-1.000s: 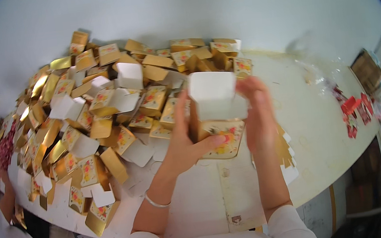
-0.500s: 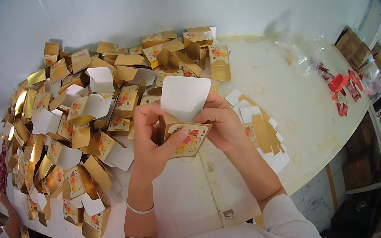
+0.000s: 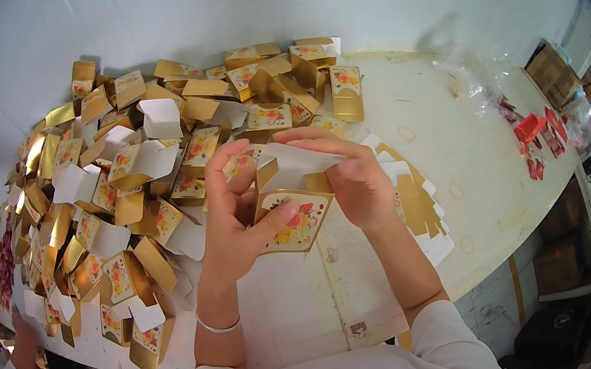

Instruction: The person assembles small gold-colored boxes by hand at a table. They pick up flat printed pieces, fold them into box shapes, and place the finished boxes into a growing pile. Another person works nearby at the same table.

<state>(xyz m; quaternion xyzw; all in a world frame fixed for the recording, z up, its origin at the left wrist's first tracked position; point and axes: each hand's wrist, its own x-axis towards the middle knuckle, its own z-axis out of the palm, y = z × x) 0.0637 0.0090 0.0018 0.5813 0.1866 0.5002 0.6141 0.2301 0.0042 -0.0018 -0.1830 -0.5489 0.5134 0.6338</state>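
Observation:
A small gold folding carton [image 3: 308, 220] with a floral front stands between my hands above the table. My left hand [image 3: 228, 227] grips it from the left, thumb across the printed front and fingers curled behind. On its right side, my right hand [image 3: 363, 187] has its fingers bent over the white inner flap [image 3: 300, 160], the palm against the carton's edge. Part of the flap and the carton's back are hidden by the fingers. To the right of my right hand lies a fanned stack of flat carton blanks [image 3: 418, 206], gold and white.
A large heap of gold floral cartons [image 3: 121, 275], many with raised flaps, covers the table's left side. Red packets [image 3: 531, 127] and clear plastic [image 3: 480, 82] lie at the far right, near a brown cardboard box [image 3: 553, 72]. Another person's arm [image 3: 24, 343] shows at lower left.
The white flap, upright before, is now bent down over the carton's top. My right hand has moved from the flap's lower side to over its edge.

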